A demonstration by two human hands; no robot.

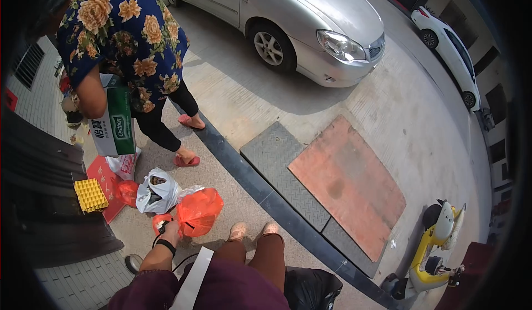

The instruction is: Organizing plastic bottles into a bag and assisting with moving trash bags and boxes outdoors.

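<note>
My left hand [170, 232], with a black band on the wrist, reaches down and grips a small red plastic bag [158, 220]. A dark object with a black cable is at that hand; its kind is unclear, and my fingers are partly hidden. Right beside the hand sits a larger, full orange-red plastic bag [201, 211]. Just beyond are a white plastic bag [157, 191] with dark contents and another red plastic bag [126, 192]. My right hand is out of view.
Another person [120, 40] bends at left, holding a C'estbon carton [120, 121]. Yellow egg trays [90, 194] lie on a red mat [102, 173]. A black bag [309, 287] is beside my leg. Beyond the dark kerb [266, 200] are a metal ramp [274, 148], silver car [307, 23] and yellow scooter [428, 252].
</note>
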